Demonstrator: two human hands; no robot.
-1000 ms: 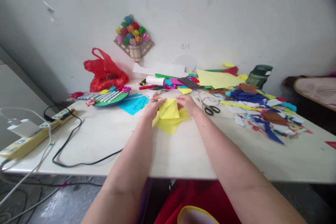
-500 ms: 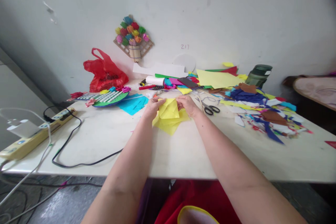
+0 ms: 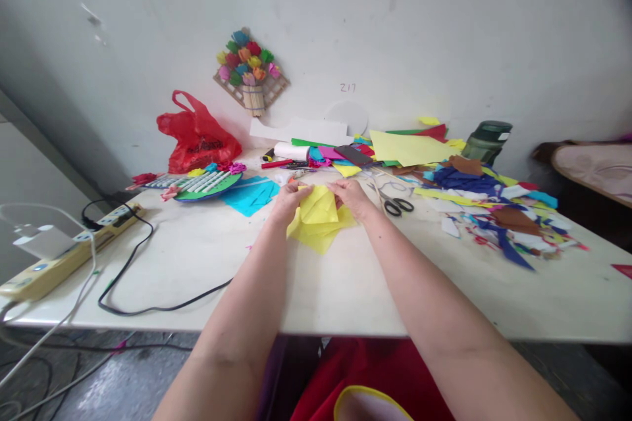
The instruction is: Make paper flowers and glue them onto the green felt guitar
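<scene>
Yellow sheet (image 3: 318, 205) is above looser yellow layers (image 3: 320, 240) on the white table (image 3: 340, 299); left hand (image 3: 288, 202) pinches its upper left corner, right hand (image 3: 353, 197) pinches the upper right edge, fingertips partly hidden. Should handle light, limp, easy to crease or tear: best held at the 2 far corners. Most room is toward the front edge; blue sheet (image 3: 251, 196) sits left, scissors (image 3: 399, 204) just right.
</scene>
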